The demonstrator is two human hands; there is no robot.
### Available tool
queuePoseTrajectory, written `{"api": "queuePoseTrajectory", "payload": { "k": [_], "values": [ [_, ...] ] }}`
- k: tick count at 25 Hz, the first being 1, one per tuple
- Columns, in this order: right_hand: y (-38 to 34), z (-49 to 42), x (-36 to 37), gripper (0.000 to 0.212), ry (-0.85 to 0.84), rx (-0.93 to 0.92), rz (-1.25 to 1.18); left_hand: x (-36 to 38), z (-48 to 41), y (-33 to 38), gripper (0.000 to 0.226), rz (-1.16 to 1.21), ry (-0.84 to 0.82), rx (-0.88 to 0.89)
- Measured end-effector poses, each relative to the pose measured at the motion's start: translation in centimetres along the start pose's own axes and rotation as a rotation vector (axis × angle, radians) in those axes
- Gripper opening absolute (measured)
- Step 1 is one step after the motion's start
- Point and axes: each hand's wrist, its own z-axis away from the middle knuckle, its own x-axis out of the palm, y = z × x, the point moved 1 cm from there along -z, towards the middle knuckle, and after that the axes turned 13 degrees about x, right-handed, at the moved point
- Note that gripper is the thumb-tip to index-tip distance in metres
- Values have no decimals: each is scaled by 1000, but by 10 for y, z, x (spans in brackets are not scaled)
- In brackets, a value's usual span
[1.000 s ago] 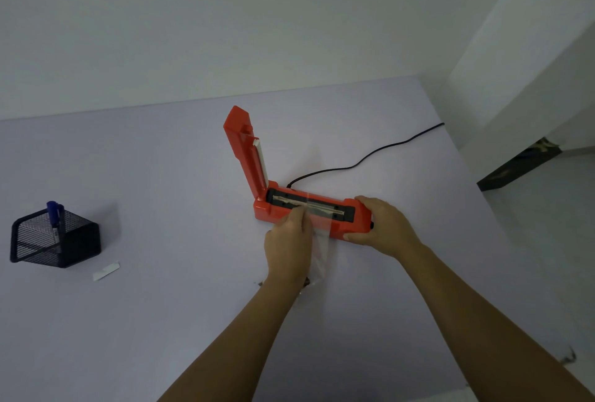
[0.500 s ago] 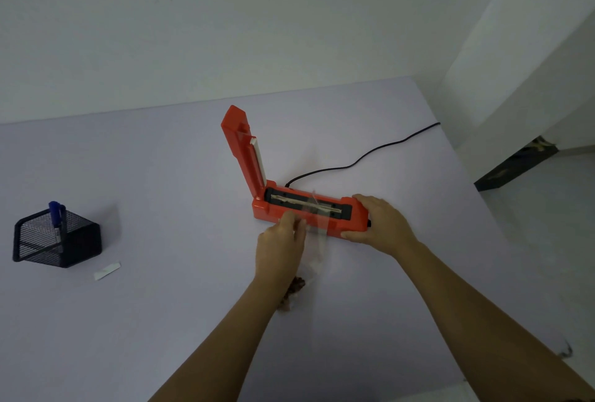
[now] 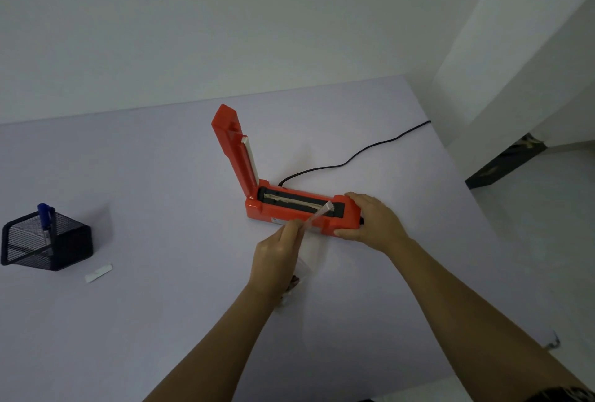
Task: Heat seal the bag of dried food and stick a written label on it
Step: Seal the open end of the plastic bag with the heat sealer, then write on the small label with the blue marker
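Orange plastic sealer [image 3: 273, 213], one, lid upright on the desk [image 3: 161, 176]; left hand [image 3: 277, 256] pinches one clear film bag [image 3: 317, 213] over its strip, right hand [image 3: 370, 221] clasps its end. One paper label [image 3: 99, 272] lies well left.

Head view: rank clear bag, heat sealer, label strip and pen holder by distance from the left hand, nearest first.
1. clear bag: pinched in the left hand itself.
2. orange heat sealer: just beyond that hand, lid raised.
3. white label strip: lying well off to the left.
4. black mesh pen holder: farthest left, past the strip.
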Motion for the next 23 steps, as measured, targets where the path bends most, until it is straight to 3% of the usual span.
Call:
{"api": "queuePoseTrajectory", "payload": {
  "k": [3, 8, 14, 16, 18, 20, 23],
  "values": [
    [2, -1, -2, 89, 13, -24, 1, -4, -2, -4, 21, 64, -16, -140],
    [2, 0, -4, 90, 17, -41, 13, -18, -7, -13, 16, 560, -27, -883],
    [-10, 12, -11, 105, 114, -61, 248, -54, 8, -19, 13, 733, 43, -1039],
    [-29, 34, -6, 90, 229, -75, -31, -70, 17, -21, 13, 724, 62, -1047],
    [-56, 65, 9, 56, 332, -122, -363, -85, 27, -24, 12, 715, 90, -1064],
    [-93, 94, 28, 22, 205, -78, -618, -102, 38, -29, 11, 707, 122, -1082],
    [-140, 116, 60, 9, -90, 19, -780, -126, 56, -38, 11, 669, 132, -1081]
  ]
}}
